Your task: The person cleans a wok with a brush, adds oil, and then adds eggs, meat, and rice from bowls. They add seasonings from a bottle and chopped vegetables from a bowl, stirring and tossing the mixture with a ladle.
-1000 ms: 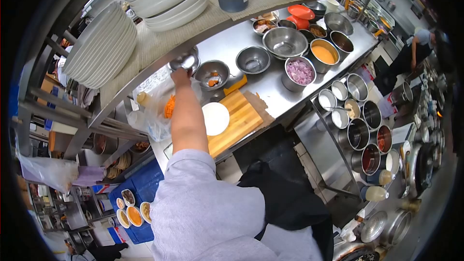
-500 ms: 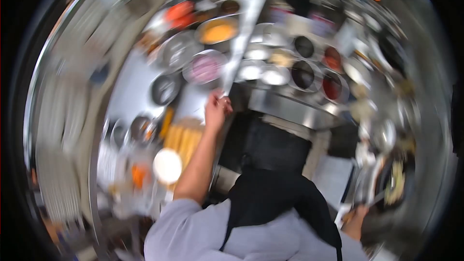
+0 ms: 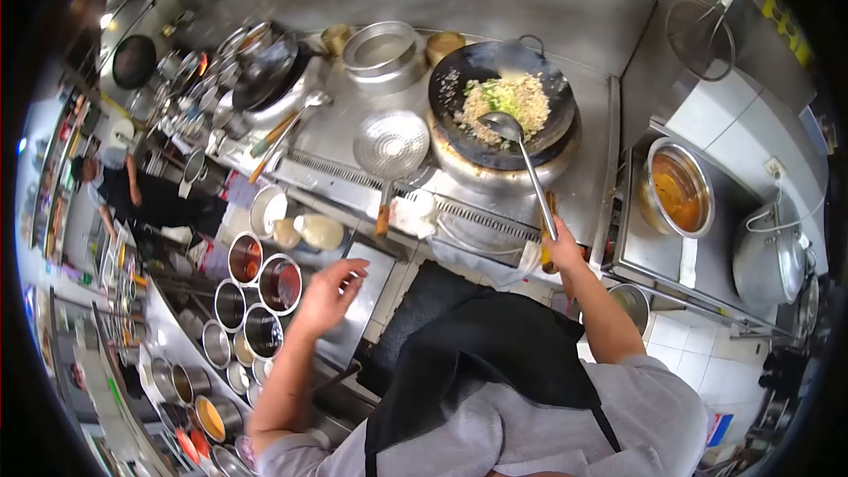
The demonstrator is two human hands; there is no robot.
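My right hand is closed round the handle end of a long metal ladle. The ladle's bowl rests at the near side of chopped food, pale brown with green bits, in a dark wok on the range. A wooden handle lies beside that hand; what it belongs to is partly hidden. Holding nothing, my left hand hovers with loosely bent, parted fingers. Close to it stand metal pots of red sauce and dark liquid.
Left of the wok lies a perforated skimmer, its handle over the range edge. Behind it are stacked metal pots. To the right, a pot of orange-brown liquid sits on a counter. Another person stands far left.
My view has swung from the ingredient counter to the range. My left hand has drawn back from beside the bowls. The wok and my right hand now appear near the middle.
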